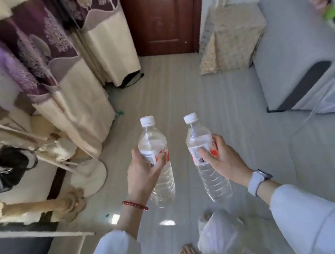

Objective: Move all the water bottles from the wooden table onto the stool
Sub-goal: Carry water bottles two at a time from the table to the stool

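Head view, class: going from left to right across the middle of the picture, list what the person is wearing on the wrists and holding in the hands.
Red bead bracelet → left hand → left water bottle → right water bottle → right hand → white wristwatch.

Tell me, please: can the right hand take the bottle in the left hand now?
Probably not: the right hand already grips its own bottle, so it has no free fingers for the left hand's bottle.
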